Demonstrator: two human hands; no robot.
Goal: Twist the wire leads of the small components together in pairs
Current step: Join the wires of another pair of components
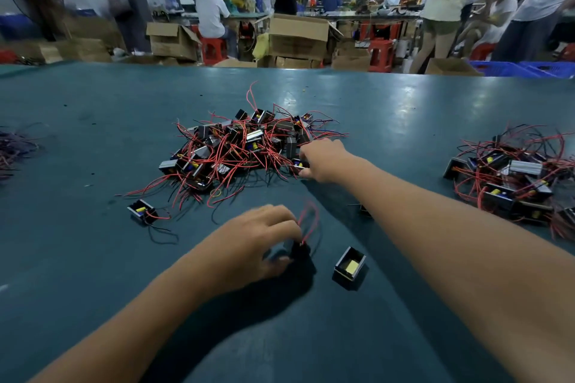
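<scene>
A big heap of small black box components (pixel 245 146) with red and black wire leads lies at the middle of the green table (pixel 93 134). My right hand (pixel 323 160) reaches to the heap's right edge and pinches one component (pixel 298 166) there. My left hand (pixel 258 242) is near the table's front and grips a black component (pixel 300 250) whose red leads (pixel 308 221) loop upward. A loose black component with a yellow core (pixel 350 267) stands just right of it. Another single component (pixel 142 211) lies to the left.
A second pile of components (pixel 513 177) with red leads sits at the right edge. A bundle of wires (pixel 15 146) lies at the far left. Beyond the table are cardboard boxes (pixel 298 37), red stools and several people at benches.
</scene>
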